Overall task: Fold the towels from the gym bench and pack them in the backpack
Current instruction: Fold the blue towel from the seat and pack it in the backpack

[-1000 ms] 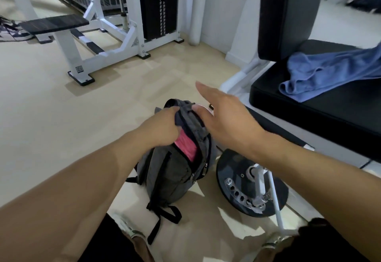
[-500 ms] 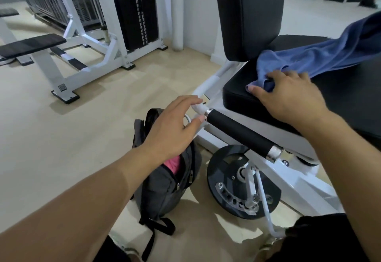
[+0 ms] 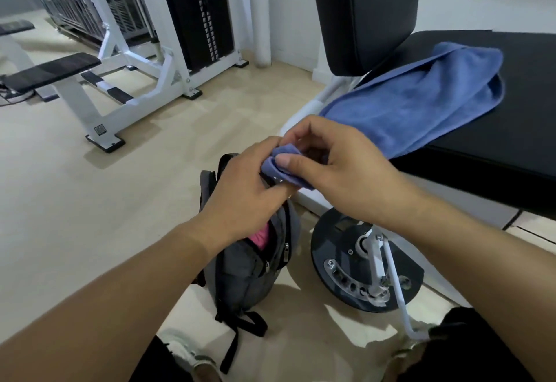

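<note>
Head view. Both hands meet above the open backpack [image 3: 249,264], each pinching the same near corner of the blue towel [image 3: 421,101].

Right hand [image 3: 340,168]: thumb pressed on the cloth, fingers curled over it. Left hand [image 3: 249,189]: fingers closed round the same bunched corner from the other side.

Rest of the towel trails back up onto the black bench pad [image 3: 511,129], lying crumpled and stretched out, its far end resting near the upright back pad [image 3: 364,11].

Change: a second ago the left hand was at the backpack's mouth and the right was hovering open. Half a second ago the right had landed on the towel's near edge on the bench while the left hung free. Now the corner has been drawn off the pad's edge and the left has joined the grip.

Reading: one towel is done; a pink towel [image 3: 261,235] shows inside the backpack's opening. The blue towel is only just picked up, folding not begun.

Backpack stands upright on the floor, just beside the round machine pivot plate [image 3: 361,267], zip open.

Next likely need: lift the towel clear of the bench and find a second corner to spread it. Risk, as I judge it: the loose end dragging across the floor.

Background: white weight-stack machine [image 3: 192,20] and flat bench [image 3: 51,70], well apart.
</note>
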A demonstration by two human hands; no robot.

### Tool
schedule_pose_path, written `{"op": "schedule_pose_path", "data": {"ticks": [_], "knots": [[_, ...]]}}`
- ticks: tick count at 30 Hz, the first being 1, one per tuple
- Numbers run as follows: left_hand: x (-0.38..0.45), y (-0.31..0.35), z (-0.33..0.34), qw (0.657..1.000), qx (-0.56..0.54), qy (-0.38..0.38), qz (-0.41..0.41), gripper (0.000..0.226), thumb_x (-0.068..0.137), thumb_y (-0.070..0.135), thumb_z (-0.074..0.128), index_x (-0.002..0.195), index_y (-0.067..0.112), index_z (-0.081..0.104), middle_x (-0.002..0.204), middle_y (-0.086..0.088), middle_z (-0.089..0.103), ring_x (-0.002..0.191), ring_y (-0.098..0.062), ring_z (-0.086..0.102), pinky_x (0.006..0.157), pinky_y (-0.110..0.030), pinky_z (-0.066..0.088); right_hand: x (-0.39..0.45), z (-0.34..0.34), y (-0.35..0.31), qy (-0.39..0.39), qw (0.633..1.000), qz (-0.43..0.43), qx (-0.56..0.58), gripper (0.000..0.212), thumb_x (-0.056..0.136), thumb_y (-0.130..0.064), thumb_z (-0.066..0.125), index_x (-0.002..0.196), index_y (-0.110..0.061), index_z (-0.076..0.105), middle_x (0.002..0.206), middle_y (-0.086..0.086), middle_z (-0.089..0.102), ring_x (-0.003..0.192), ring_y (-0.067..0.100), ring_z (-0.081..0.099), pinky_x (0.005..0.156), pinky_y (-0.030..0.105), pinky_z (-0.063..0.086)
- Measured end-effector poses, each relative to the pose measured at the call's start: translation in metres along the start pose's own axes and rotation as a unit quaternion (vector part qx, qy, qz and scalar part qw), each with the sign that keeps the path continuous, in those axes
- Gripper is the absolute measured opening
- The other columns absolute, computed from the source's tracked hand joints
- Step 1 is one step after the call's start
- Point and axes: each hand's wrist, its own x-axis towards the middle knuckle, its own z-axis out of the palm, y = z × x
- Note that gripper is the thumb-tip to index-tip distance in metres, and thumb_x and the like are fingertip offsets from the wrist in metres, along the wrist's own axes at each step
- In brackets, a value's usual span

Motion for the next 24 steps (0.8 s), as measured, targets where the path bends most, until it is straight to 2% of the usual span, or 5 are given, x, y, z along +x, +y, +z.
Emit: {"op": "schedule_pose_path", "data": {"ticks": [7, 12, 18, 21, 24], "knots": [[-0.008, -0.005, -0.019, 0.985, -0.037, 0.097, -0.136, 0.025, 0.100, 0.029, 0.063, 0.075, 0.029, 0.058, 0.067, 0.010, 0.068, 0.063, -0.003, 0.059, 0.060, -0.025, 0.045, 0.000, -0.002, 0.005, -0.041, 0.984, -0.025, -0.169, 0.064, 0.072, -0.057, 0.083, 0.125, -0.034, 0.055, 0.113, -0.018, 0.064, 0.103, 0.001, 0.060, 0.086, 0.024, 0.050], [-0.009, -0.017, -0.048, 0.923, -0.210, 0.255, -0.196, 0.015, 0.100, 0.035, 0.063, 0.087, 0.032, 0.070, 0.085, 0.017, 0.078, 0.089, 0.000, 0.072, 0.091, -0.031, 0.053, 0.002, 0.006, 0.012, 0.056, 0.929, -0.037, -0.363, 0.019, 0.091, -0.035, 0.065, 0.107, -0.026, 0.062, 0.094, -0.006, 0.065, 0.094, 0.022, 0.056, 0.075, 0.033, 0.037], [-0.015, -0.025, -0.076, 0.927, 0.005, 0.324, -0.191, 0.029, 0.102, 0.044, 0.056, 0.081, 0.025, 0.058, 0.073, 0.005, 0.057, 0.068, -0.006, 0.053, 0.065, -0.027, 0.042, -0.015, 0.036, -0.012, -0.093, 0.967, -0.018, -0.236, 0.017, 0.093, -0.039, 0.067, 0.098, -0.030, 0.053, 0.077, -0.008, 0.061, 0.072, 0.017, 0.058, 0.062, 0.036, 0.048], [-0.017, -0.031, -0.084, 0.923, -0.037, 0.334, -0.187, 0.015, 0.102, 0.038, 0.060, 0.097, 0.026, 0.068, 0.082, 0.014, 0.064, 0.079, 0.003, 0.060, 0.069, -0.009, 0.045, -0.022, 0.059, -0.009, -0.184, 0.974, 0.039, -0.126, 0.030, 0.089, -0.043, 0.072, 0.087, -0.029, 0.046, 0.072, -0.008, 0.058, 0.066, 0.008, 0.054, 0.057, 0.025, 0.041], [-0.019, -0.042, -0.095, 0.911, -0.073, 0.344, -0.215, 0.011, 0.096, 0.041, 0.065, 0.090, 0.036, 0.073, 0.092, 0.014, 0.071, 0.096, -0.008, 0.066, 0.093, -0.027, 0.051, -0.016, 0.061, 0.002, -0.193, 0.976, 0.065, -0.072, 0.024, 0.091, -0.041, 0.072, 0.088, -0.029, 0.051, 0.069, -0.011, 0.057, 0.064, 0.004, 0.052, 0.061, 0.020, 0.038]]}}
